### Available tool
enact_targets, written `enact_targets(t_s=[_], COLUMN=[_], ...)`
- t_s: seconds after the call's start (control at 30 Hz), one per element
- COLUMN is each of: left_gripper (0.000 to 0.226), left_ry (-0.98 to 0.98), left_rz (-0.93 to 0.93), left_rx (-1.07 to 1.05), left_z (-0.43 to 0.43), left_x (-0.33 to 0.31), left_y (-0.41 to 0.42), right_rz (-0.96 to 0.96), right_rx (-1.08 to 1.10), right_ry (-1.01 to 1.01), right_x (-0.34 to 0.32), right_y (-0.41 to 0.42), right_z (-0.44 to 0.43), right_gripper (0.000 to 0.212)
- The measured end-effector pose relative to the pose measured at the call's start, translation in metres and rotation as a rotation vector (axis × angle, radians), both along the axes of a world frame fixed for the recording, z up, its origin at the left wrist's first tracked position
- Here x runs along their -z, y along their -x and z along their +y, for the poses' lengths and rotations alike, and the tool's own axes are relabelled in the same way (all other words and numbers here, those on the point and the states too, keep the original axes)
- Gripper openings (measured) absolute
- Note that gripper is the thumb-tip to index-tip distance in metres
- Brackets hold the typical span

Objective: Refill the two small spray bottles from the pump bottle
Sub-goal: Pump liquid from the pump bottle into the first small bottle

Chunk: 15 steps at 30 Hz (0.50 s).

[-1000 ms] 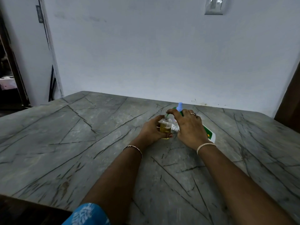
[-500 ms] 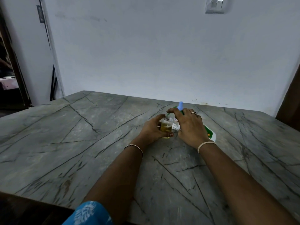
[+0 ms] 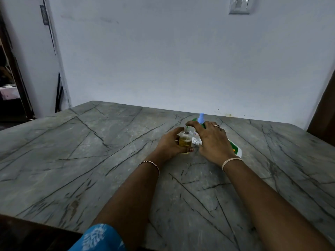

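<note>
There is 1 view only, from a wide-angle camera worn on the person's head; it faces forward and down across the grey stone table (image 3: 72, 160) towards the pale wall (image 3: 163, 60) at its far edge; both forearms enter from the bottom edge, so the left hand (image 3: 168, 144) and right hand (image 3: 212, 140) sit close, just right of mid-frame, at a small spray bottle (image 3: 185, 139); the wide lens takes in a wall switch (image 3: 239, 5) at the top and a leaning doorway (image 3: 10, 78) at far left.
</note>
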<state>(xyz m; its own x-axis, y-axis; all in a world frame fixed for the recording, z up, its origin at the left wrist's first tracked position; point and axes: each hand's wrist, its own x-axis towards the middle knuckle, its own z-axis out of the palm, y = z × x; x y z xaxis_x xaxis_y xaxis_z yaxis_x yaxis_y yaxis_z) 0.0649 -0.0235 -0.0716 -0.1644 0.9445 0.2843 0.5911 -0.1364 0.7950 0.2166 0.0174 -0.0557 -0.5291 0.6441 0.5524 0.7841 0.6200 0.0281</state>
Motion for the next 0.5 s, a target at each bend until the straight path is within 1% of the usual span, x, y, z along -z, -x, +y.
enact_targets(t_s=[0.1, 0.2, 0.37, 0.5], left_gripper=[0.084, 0.084, 0.089, 0.088], left_ry=[-0.006, -0.001, 0.024, 0.02], left_rz=[0.003, 0.01, 0.024, 0.033], left_rx=[0.0, -0.003, -0.005, -0.009], left_z=[-0.0001, -0.0006, 0.0022, 0.003], left_x=[-0.0002, -0.0006, 0.0001, 0.001], left_y=[-0.0001, 0.0004, 0.0003, 0.0005], right_rz=[0.014, -0.009, -0.029, -0.012], right_rx=[-0.008, 0.003, -0.027, -0.022], right_ry=[-0.011, -0.01, 0.005, 0.018], right_x=[-0.0007, -0.0008, -0.0041, -0.0033], right_y=[0.0022, 0.0017, -0.0042, -0.0045], right_z=[-0.0012, 0.0, 0.0011, 0.002], right_gripper=[0.073, 0.076, 0.096, 0.093])
